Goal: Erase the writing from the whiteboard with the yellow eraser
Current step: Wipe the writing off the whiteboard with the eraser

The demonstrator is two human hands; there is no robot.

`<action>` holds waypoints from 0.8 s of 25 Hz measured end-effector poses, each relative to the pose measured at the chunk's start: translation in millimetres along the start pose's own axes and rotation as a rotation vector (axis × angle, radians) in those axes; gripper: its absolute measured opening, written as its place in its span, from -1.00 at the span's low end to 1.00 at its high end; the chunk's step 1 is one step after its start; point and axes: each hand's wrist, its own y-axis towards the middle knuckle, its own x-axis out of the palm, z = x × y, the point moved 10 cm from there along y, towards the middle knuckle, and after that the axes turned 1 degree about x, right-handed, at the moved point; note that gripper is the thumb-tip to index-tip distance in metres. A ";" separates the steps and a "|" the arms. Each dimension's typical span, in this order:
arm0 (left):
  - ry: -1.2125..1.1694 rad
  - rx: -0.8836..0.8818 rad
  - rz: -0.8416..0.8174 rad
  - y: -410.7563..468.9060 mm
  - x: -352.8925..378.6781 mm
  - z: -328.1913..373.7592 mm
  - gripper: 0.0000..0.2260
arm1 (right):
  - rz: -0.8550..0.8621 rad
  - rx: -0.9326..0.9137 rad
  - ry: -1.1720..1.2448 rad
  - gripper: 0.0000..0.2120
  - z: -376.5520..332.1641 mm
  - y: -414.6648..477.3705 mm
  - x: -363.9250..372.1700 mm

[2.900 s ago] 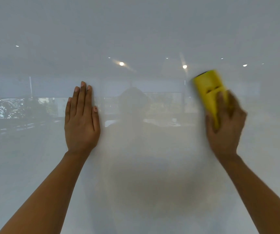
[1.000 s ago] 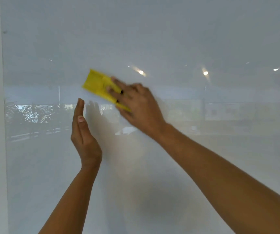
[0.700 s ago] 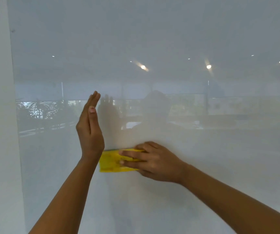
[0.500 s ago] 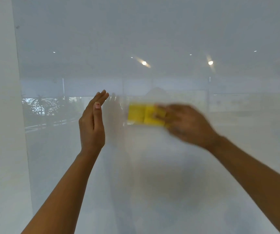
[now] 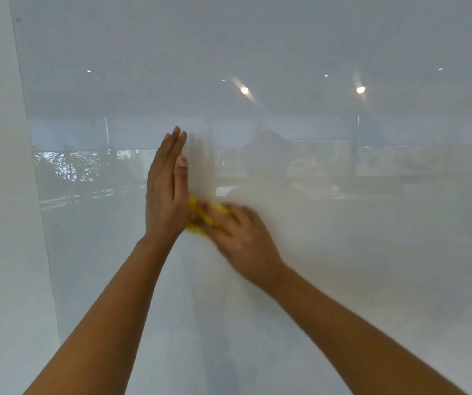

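Yellow eraser point(image 5: 200, 213) is lying against the whiteboard point(image 5: 343, 252), long axis roughly level, pointing left, just beside the left hand point(image 5: 166, 195). Right hand point(image 5: 243, 238) is gripping it, fingers over its top. Since half a second ago it is sitting lower and further left. Left hand is staying flat, fingers straight. Motion blur is smearing the eraser's outline; its left end is probably hiding behind the left palm.

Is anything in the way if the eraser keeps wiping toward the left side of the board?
Yes. The left hand, open with fingers up at the whiteboard, sits immediately left of the yellow eraser held by the right hand.
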 end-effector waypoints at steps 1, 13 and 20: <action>0.022 -0.003 -0.026 -4.2 6.6 -0.4 -0.61 | -0.047 -0.061 0.018 -0.55 -18.9 -20.2 12.3; 0.273 0.076 -0.213 -40.7 62.5 8.6 -0.54 | -0.831 -0.468 -0.276 -0.64 -43.5 -301.3 49.4; 0.275 0.088 -0.213 -41.9 85.1 24.5 -0.53 | -0.317 -0.124 -0.347 -0.55 63.1 -298.5 -52.6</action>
